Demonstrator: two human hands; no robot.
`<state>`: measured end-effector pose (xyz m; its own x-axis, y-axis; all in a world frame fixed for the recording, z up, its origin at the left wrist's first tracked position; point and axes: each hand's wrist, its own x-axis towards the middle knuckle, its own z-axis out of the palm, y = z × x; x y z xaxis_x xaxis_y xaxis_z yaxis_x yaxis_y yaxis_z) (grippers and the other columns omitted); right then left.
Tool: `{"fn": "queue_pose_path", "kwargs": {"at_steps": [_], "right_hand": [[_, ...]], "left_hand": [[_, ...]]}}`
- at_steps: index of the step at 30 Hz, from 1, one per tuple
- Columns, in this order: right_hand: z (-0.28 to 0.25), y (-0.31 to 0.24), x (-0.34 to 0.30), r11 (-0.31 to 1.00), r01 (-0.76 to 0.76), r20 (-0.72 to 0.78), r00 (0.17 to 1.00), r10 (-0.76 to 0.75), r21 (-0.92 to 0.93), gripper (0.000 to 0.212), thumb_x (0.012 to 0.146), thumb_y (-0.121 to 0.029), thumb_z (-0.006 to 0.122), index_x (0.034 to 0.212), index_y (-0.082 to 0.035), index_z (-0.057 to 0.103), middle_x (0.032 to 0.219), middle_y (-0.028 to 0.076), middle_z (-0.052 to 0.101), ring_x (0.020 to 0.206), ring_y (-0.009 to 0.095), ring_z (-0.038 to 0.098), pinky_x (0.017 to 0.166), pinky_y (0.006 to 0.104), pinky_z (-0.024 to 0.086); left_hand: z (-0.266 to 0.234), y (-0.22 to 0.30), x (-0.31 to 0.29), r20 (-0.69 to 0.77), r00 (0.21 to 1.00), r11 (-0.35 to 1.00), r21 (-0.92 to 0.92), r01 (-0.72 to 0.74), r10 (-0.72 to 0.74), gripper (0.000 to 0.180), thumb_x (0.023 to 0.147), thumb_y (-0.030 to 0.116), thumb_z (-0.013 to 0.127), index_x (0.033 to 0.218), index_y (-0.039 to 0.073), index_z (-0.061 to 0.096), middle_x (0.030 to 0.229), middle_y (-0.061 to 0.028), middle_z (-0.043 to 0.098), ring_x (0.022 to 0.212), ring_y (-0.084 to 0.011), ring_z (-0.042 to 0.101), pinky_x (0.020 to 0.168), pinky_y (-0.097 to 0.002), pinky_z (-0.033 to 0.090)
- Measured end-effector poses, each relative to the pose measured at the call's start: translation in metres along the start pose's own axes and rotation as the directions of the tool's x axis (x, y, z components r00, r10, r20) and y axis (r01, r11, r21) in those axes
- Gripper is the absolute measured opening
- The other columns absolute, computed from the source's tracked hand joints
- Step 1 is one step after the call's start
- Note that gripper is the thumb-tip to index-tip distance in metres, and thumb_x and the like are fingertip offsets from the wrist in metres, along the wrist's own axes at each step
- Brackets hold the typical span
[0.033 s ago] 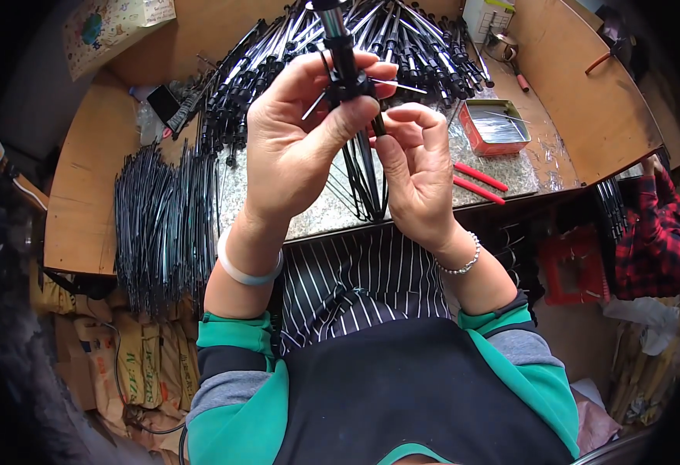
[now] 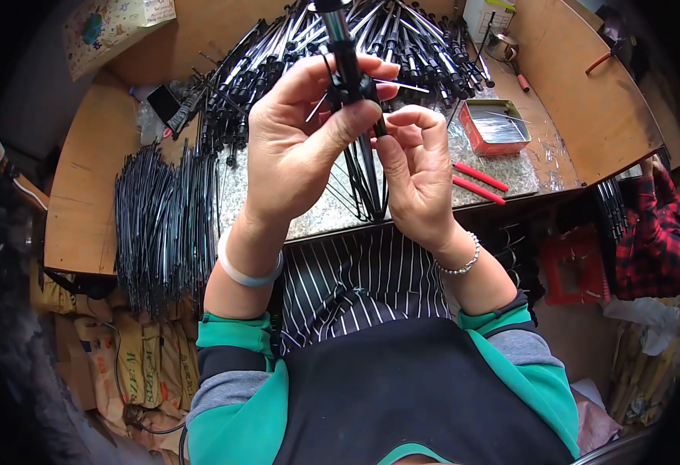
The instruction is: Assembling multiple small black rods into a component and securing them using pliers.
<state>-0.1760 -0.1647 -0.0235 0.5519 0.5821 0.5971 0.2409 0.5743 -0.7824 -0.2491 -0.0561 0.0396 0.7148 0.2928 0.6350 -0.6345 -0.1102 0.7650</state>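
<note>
My left hand [image 2: 289, 147] is closed around the hub of a black umbrella frame [image 2: 344, 58], thumb across the front. The frame's silver and black shaft points up and away from me. Several of its black ribs [image 2: 371, 198] hang down below my fingers toward the table edge. A thin pale wire [image 2: 409, 87] sticks out to the right beside the hub. My right hand [image 2: 417, 167] is just below on the right, thumb and forefinger pinching a dark rib of the frame. The exact pinch point is partly hidden by the fingers.
A heap of umbrella shafts [image 2: 425, 50] spreads across the back of the bench. Thin black ribs [image 2: 165, 217] lie bundled at the left, overhanging the edge. At the right are an open red tin [image 2: 475, 147] of thin wires and red-handled pliers [image 2: 479, 184]. Wooden side panels [image 2: 603, 101] border the bench.
Both hands keep their grip in almost the same place. The umbrella frame's hub has turned or shifted very slightly, and the pale wire beside it sits a little differently.
</note>
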Motion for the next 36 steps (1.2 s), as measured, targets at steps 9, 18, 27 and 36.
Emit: {"fn": "queue_pose_path", "kwargs": {"at_steps": [9,18,27,36], "right_hand": [[0.000,0.013,-0.002,0.984,0.084,-0.047,0.996,-0.077,0.157,0.024,0.087,-0.003,0.058,0.104,-0.005,0.042,0.103,0.007,0.053,0.093,0.009,0.051,0.084,0.0247,0.042],[-0.022,0.004,0.005,0.878,-0.146,0.135,0.986,0.095,0.455,0.016,0.082,-0.002,0.064,0.087,-0.004,0.050,0.094,0.006,0.058,0.089,0.012,0.055,0.084,0.0273,0.044],[-0.034,0.013,0.008,0.831,-0.192,0.232,0.970,0.079,0.522,0.015,0.081,0.001,0.064,0.088,-0.002,0.051,0.099,0.013,0.062,0.091,0.014,0.059,0.082,0.0287,0.049],[-0.036,0.013,0.009,0.857,-0.097,0.236,0.971,-0.029,0.505,0.022,0.080,0.003,0.064,0.099,-0.001,0.055,0.100,0.010,0.061,0.095,0.015,0.059,0.082,0.0296,0.050]], "left_hand": [[0.002,-0.006,-0.001,-0.079,0.996,0.999,-0.030,-0.034,0.032,0.038,0.077,-0.002,0.067,0.112,-0.004,0.053,0.110,-0.0160,0.059,0.098,-0.0204,0.060,0.085,-0.0309,0.050],[-0.005,0.003,-0.002,0.026,0.998,0.997,-0.061,-0.056,0.057,0.037,0.074,-0.007,0.067,0.105,0.001,0.049,0.103,-0.0232,0.061,0.096,-0.0262,0.062,0.083,-0.0369,0.053],[-0.003,0.006,0.003,0.043,0.998,0.992,-0.117,0.056,-0.051,0.033,0.076,-0.006,0.066,0.099,0.003,0.045,0.104,-0.0245,0.060,0.094,-0.0247,0.063,0.081,-0.0359,0.053],[-0.004,0.004,0.005,0.086,0.996,0.998,-0.060,0.021,-0.016,0.032,0.076,-0.006,0.066,0.097,0.004,0.043,0.100,-0.0207,0.061,0.090,-0.0216,0.063,0.080,-0.0328,0.053]]}}
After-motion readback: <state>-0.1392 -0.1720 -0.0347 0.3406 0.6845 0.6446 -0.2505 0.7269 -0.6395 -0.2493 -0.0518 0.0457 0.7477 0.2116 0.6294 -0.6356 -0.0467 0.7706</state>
